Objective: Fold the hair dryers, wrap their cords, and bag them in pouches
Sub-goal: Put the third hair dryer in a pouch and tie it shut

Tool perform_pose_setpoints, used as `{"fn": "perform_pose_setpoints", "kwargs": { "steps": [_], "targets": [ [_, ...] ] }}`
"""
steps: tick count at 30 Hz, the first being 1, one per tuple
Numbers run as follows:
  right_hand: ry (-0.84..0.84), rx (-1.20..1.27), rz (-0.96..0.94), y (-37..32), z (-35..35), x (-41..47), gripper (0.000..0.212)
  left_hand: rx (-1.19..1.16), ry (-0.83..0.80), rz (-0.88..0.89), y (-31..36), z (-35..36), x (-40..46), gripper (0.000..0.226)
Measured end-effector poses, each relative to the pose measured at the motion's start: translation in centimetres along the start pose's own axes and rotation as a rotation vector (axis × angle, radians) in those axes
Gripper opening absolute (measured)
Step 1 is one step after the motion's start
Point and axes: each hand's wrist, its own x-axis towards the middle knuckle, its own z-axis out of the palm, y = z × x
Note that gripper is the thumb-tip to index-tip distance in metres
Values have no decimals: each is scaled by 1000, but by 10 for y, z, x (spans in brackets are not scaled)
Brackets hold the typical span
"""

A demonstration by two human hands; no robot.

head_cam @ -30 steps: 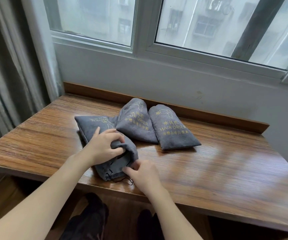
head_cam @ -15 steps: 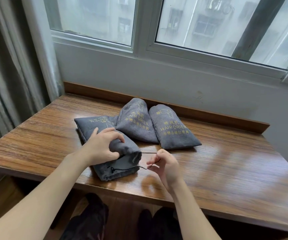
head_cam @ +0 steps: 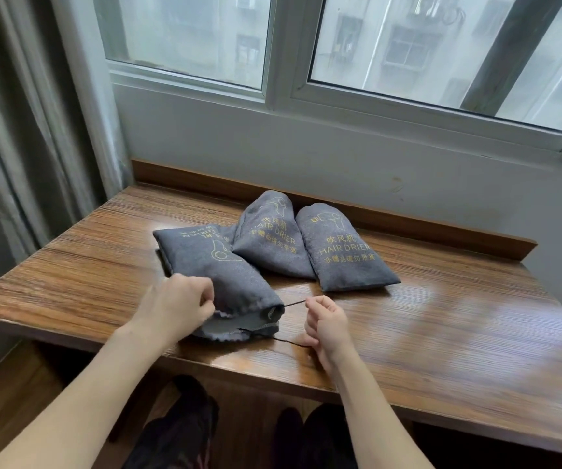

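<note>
Three filled grey pouches with gold "HAIR DRIER" print lie on the wooden table [head_cam: 442, 333]. The nearest pouch [head_cam: 218, 269] lies at the left with its mouth toward me. My left hand [head_cam: 174, 306] grips the gathered fabric at that mouth. My right hand [head_cam: 323, 324], just right of the mouth, pinches the black drawstring [head_cam: 295, 302], which runs taut from the pouch to my fingers. A second pouch [head_cam: 269, 245] and a third pouch [head_cam: 340, 255] lie side by side behind. No hair dryer shows; the pouches hide their contents.
A raised wooden lip [head_cam: 408, 218] runs along the table's back under the window wall. A grey curtain [head_cam: 29, 130] hangs at the left. Below the table's front edge I see dark shoes [head_cam: 185, 428] on the floor.
My right hand has taken the drawstring at the pouch mouth and drawn it out to the right. My left hand has shifted on the mouth, which is more gathered now.
</note>
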Motion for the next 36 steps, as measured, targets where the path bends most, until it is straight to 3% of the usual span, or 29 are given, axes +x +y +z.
{"fn": "perform_pose_setpoints", "kwargs": {
  "steps": [4, 6, 9, 14, 16, 19, 22, 25, 28, 30, 33, 36],
  "targets": [
    [21, 100, 16, 0, -3, 1, 27, -422, -169, 8, -12, -12, 0, 21],
    [10, 122, 23, 0, -3, 2, 28, -276, -195, 31, -7, -11, -5, 14],
    [-12, 127, 31, 1, -1, 2, 28, 100, -221, 64, 7, 3, -13, 38],
    [22, 49, 11, 2, -3, 2, 29, 28, -263, -49, -5, 15, -10, 14],
    [50, 5, -1, 2, -5, 3, 28, -106, -250, -43, -13, 13, -6, 16],
    [64, -190, -91, 7, 1, 5, 20, -502, -209, -68, -9, 5, -4, 24],
    [14, -334, -265, 9, 15, -1, 20, -800, -282, -163, -5, 0, -1, 14],
    [-97, -615, -373, 8, 27, -11, 43, -779, -308, -120, -4, -5, -4, 13],
    [-76, -861, -481, 7, 37, -15, 28, -787, -327, -54, 0, -13, -7, 17],
    [20, -896, -554, 6, 40, -11, 9, -615, -309, -2, 2, -15, -7, 19],
    [93, -865, -542, 3, 35, -6, 11, -248, -276, 55, 6, -17, -11, 15],
    [93, -848, -502, 2, 30, -5, 11, -36, -215, 92, 10, -14, -12, 14]
  ]
}}
